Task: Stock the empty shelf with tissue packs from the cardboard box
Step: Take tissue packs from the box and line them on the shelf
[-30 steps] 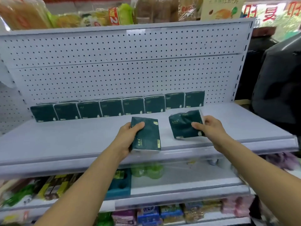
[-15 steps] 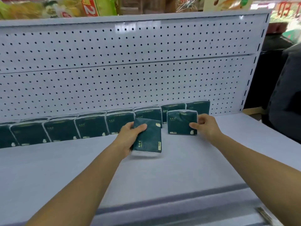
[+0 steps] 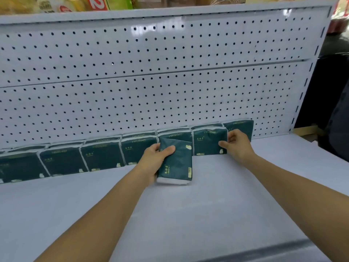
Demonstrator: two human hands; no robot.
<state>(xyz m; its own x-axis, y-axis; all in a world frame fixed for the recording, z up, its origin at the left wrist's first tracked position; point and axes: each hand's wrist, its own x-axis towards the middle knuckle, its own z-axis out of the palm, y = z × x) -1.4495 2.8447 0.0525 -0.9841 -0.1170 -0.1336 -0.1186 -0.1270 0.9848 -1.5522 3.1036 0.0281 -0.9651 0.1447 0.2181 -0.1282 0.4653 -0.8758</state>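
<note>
Two dark green tissue packs are in hand at once: the right hand [image 3: 238, 146], at about one o'clock from the frame's centre, pinches an upright pack [image 3: 208, 141] by its right edge, pressing it against the back row [image 3: 102, 157] that stands along the pegboard panel [image 3: 151, 82]; the left hand [image 3: 153, 163], at twelve o'clock, curls around a second pack [image 3: 176, 163] tilted and resting its lower edge on the grey shelf [image 3: 188, 214]. To seat the right pack well, it should be stood square, label forward, flush with its neighbours before the fingers let go. The left pack likely goes just left of it next. The cardboard box is out of view.
</note>
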